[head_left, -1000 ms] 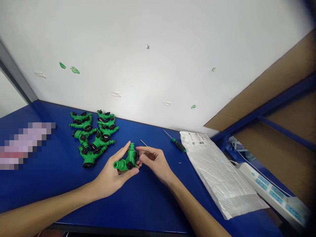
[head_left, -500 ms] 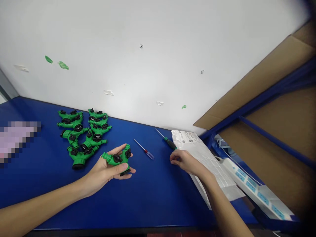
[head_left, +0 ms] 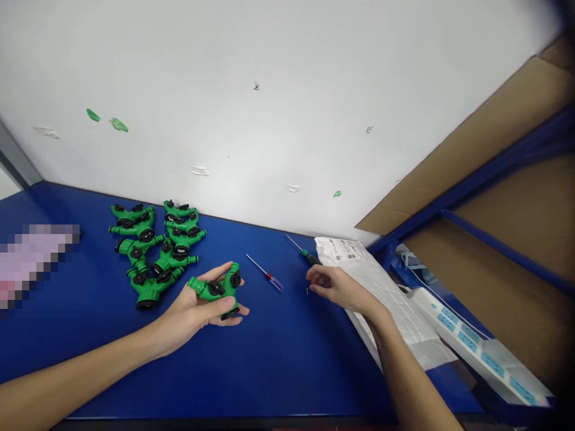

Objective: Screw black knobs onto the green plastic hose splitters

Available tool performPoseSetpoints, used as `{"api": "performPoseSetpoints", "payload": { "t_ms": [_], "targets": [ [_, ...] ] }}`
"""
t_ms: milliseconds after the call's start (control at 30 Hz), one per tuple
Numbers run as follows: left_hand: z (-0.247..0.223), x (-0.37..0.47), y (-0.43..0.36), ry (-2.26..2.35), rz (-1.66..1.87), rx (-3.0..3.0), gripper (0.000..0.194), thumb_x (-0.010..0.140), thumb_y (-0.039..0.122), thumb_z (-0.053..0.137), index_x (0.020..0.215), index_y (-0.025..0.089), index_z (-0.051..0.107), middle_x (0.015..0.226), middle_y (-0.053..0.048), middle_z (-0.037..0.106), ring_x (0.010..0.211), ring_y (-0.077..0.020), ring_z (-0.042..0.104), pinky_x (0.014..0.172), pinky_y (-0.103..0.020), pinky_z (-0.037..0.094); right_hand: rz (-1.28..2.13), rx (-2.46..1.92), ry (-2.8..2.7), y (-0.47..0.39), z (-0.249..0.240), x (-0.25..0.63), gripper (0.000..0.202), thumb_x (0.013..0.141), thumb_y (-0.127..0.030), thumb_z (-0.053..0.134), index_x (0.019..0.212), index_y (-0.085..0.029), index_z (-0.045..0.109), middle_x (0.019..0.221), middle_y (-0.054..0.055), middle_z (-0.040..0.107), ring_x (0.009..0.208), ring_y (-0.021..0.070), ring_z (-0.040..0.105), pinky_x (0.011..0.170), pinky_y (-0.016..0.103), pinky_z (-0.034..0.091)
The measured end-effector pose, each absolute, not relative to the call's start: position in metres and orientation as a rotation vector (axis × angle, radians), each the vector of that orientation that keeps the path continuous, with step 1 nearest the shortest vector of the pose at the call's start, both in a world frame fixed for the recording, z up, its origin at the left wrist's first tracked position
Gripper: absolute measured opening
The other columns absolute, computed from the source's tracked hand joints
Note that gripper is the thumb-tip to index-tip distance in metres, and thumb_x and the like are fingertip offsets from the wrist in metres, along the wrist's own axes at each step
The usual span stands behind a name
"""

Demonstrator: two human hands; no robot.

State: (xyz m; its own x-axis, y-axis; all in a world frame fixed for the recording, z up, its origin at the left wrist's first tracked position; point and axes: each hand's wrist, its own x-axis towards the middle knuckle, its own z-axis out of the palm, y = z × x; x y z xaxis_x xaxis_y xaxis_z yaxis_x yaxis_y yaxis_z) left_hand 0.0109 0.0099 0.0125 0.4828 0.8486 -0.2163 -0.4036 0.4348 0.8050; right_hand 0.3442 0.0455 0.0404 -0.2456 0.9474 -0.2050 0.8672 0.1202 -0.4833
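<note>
A green Y-shaped hose splitter with black valve levers rests in my left hand, thumb across its front and fingers behind. My right hand is curled in a pinch over the table, beside the white mailer. A tiny metal piece like a screw shows at its fingertips. Between my hands lies a screwdriver with a clear purplish handle and red collar. A second screwdriver, green and black, lies behind my right hand, its handle end partly hidden.
Several more green splitters are grouped on the blue table at left. A white padded mailer lies at right, beside a white power strip with blue sockets. Behind stands a white wall. A blurred pinkish patch covers the far left.
The view has shifted slightly. My right fingertips have lifted a little, and the tiny metal piece shows more clearly below them. My left hand keeps its hold on the hose splitter.
</note>
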Motion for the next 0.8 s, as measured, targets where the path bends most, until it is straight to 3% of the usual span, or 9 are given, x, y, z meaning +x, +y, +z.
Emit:
{"api": "performPoseSetpoints", "payload": {
  "t_ms": [133,300,500,633,800],
  "targets": [
    [0.007,0.011,0.011,0.683,0.863,0.758,0.082,0.072,0.026,0.083,0.144,0.029,0.044,0.131,-0.013,0.059,0.092,-0.0309,0.072,0.082,-0.047,0.058,0.857,-1.858,-2.263,0.049,0.039,0.351,0.017,0.080,-0.027,0.059,0.090,-0.016,0.067,0.078,0.005,0.066,0.071,0.0185,0.061,0.066,0.029,0.049],
    [0.006,0.011,0.011,0.682,0.848,0.763,0.081,0.072,0.027,0.083,0.144,0.030,0.045,0.131,-0.013,0.059,0.093,-0.0312,0.072,0.082,-0.047,0.059,0.811,-1.885,-2.289,0.047,0.029,0.350,0.010,0.080,-0.021,0.057,0.075,-0.018,0.064,0.067,0.003,0.062,0.062,0.0169,0.057,0.059,0.028,0.046],
    [0.010,0.012,0.010,0.689,0.830,0.767,0.085,0.072,0.026,0.083,0.147,0.028,0.041,0.137,-0.015,0.056,0.092,-0.0298,0.072,0.083,-0.047,0.058,0.560,-1.823,-2.258,0.030,0.022,0.337,0.015,0.090,-0.025,0.048,0.079,-0.019,0.058,0.081,0.006,0.063,0.072,0.0198,0.057,0.070,0.034,0.047],
    [0.015,0.014,0.009,0.711,0.816,0.771,0.090,0.071,0.025,0.083,0.149,0.028,0.038,0.137,-0.016,0.056,0.089,-0.0287,0.073,0.083,-0.047,0.058,0.748,-1.512,-1.962,0.018,0.031,0.300,0.020,0.092,-0.035,0.056,0.084,-0.019,0.063,0.070,0.002,0.063,0.062,0.0166,0.059,0.059,0.029,0.048],
    [0.017,0.017,0.008,0.782,0.835,0.766,0.097,0.068,0.023,0.086,0.150,0.024,0.034,0.116,-0.012,0.068,0.088,-0.0285,0.073,0.082,-0.046,0.058,0.809,-1.034,-1.981,0.014,0.053,0.240,0.014,0.089,-0.030,0.065,0.086,-0.021,0.075,0.087,0.006,0.069,0.071,0.0159,0.064,0.062,0.027,0.052]
  ]
}}
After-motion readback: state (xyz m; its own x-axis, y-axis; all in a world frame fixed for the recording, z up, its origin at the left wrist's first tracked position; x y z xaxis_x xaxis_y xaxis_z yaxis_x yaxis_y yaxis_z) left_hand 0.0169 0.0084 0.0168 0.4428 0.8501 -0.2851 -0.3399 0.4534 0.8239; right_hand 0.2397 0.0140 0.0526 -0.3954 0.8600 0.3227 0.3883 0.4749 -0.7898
